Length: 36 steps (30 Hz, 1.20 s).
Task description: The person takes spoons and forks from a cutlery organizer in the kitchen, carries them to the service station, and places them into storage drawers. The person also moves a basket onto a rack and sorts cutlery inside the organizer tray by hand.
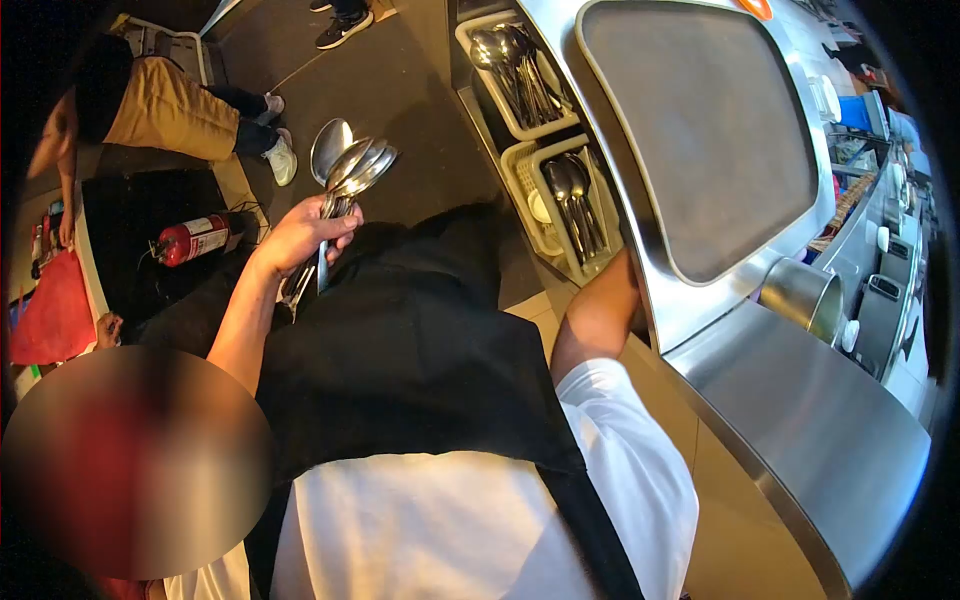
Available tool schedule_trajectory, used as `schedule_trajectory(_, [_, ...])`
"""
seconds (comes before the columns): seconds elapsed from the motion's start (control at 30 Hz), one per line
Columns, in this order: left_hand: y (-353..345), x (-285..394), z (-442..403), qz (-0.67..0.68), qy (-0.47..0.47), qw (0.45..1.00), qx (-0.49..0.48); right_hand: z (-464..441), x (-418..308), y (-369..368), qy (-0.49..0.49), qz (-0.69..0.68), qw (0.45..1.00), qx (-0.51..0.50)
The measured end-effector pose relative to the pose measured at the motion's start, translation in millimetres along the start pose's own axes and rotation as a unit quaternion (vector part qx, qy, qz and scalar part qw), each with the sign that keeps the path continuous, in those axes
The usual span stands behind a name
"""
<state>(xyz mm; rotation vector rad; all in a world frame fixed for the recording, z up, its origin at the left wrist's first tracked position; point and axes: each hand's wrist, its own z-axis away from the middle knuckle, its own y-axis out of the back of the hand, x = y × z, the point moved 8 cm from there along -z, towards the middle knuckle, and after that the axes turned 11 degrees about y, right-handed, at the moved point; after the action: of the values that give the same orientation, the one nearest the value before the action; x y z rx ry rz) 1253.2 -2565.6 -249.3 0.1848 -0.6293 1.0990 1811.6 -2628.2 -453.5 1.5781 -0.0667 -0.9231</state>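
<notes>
My left hand (312, 238) is closed around the handles of a bunch of metal spoons (352, 165), their bowls pointing away from me. It holds them in front of my black apron (400, 340). My right forearm (602, 312) reaches in under the metal counter, and the counter edge hides the hand. Close to that forearm is a cutlery basket (598, 262) with several spoons (572, 200) in it. Beyond it, a second cutlery basket (540, 128) holds more spoons and other cutlery (512, 70).
A large grey tray (700, 130) lies on the steel counter (800, 400) to my right. A metal pot (803, 296) stands past it. On the left are a fire extinguisher (192, 241), a person in tan shorts (175, 108) and a red cloth (55, 310). Another person's shoe (345, 30) is ahead.
</notes>
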Motion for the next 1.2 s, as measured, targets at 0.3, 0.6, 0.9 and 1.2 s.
schedule_trajectory(0.3, [-22,28,15,0.010,-0.013,0.999,-0.029,-24,-35,8,-0.008,-0.011,1.000,-0.016])
schedule_trajectory(0.6, [-29,52,30,0.026,-0.067,0.997,-0.032,-43,-36,19,0.022,0.011,1.000,-0.005])
schedule_trajectory(0.9, [-41,63,2,0.020,-0.073,0.997,-0.013,131,-342,2,0.158,-0.494,0.772,-0.368])
schedule_trajectory(1.2, [-90,78,-29,-0.245,-0.162,0.955,0.033,178,-398,-24,-0.063,-0.687,0.621,-0.372])
